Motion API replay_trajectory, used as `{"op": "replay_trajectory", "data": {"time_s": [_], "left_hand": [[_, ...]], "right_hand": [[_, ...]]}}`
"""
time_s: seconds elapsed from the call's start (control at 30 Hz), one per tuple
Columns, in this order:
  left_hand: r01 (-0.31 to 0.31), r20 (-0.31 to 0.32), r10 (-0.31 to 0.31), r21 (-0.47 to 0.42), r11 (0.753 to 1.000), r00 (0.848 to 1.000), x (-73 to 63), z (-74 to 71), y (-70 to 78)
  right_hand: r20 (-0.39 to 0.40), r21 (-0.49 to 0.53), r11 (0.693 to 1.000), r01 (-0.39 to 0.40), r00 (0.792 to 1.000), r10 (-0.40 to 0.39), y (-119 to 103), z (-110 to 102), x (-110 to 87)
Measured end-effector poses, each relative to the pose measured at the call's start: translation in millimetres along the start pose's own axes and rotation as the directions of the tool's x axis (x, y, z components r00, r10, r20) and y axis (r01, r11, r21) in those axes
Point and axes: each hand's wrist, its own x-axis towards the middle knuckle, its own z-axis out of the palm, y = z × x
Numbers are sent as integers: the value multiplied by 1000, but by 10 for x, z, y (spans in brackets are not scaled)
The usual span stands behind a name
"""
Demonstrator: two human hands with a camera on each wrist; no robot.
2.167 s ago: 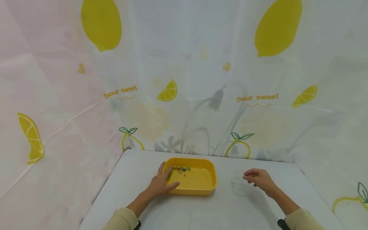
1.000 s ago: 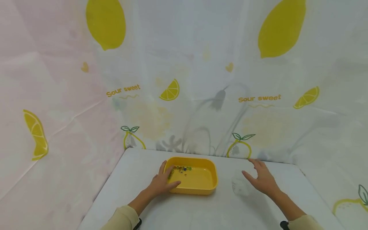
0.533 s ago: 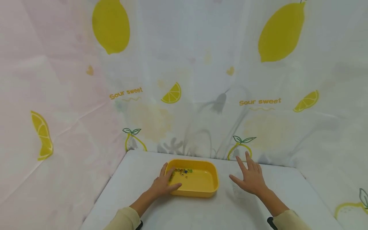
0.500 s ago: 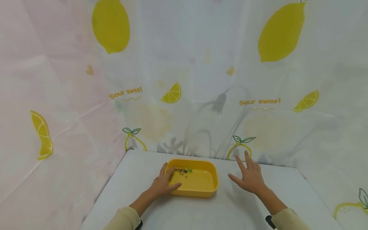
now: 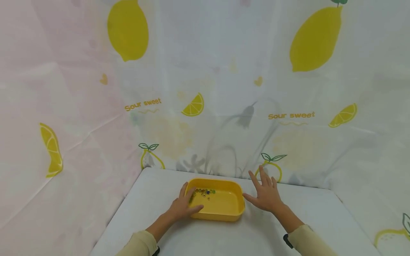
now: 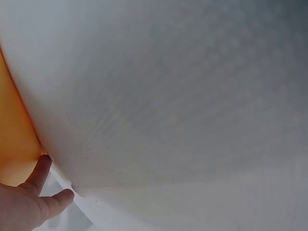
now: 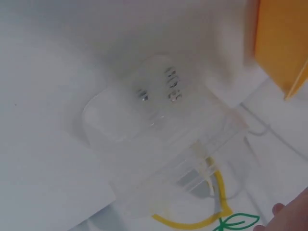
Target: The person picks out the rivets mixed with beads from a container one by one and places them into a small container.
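Observation:
My left hand (image 5: 180, 208) rests over the left end of the yellow tray (image 5: 225, 206), fingers spread across its rim and thumb lying above the near side. Inside, a row of glass marbles (image 5: 214, 191), green, orange and blue, lines the far left corner. A few small clear gems (image 5: 204, 196) lie just in front of them. My right hand (image 5: 266, 195) hovers with fingers spread, its thumb overlapping the tray's right end in the head view; it holds nothing. Below it, the right wrist view shows a clear plastic container (image 7: 115, 113) with several clear gems (image 7: 174, 95) in it.
Both things stand on a white tabletop (image 5: 137, 206). Behind it hangs a pale backdrop (image 5: 224, 142) printed with lemons, and a similar pinkish sheet (image 5: 80, 177) closes off the left side.
My right hand first had its fingertips together over the clear container. It has spread its fingers and moved left towards the tray. The left hand has stayed on the tray.

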Motion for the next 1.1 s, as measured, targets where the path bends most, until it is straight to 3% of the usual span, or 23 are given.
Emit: {"op": "replay_trajectory", "data": {"time_s": [0.57,0.83,1.1], "left_hand": [[3,4,-3,-6,1000,1000,2,-15,4],[-1,6,1,-10,1000,1000,-16,-29,34],[-10,7,10,-7,1000,1000,-32,-50,63]], "right_hand": [[-6,-47,998,36,999,-36,-194,149,143],[38,-81,996,44,998,-41,-287,241,194],[81,-45,998,49,996,-45,-400,308,224]]}}
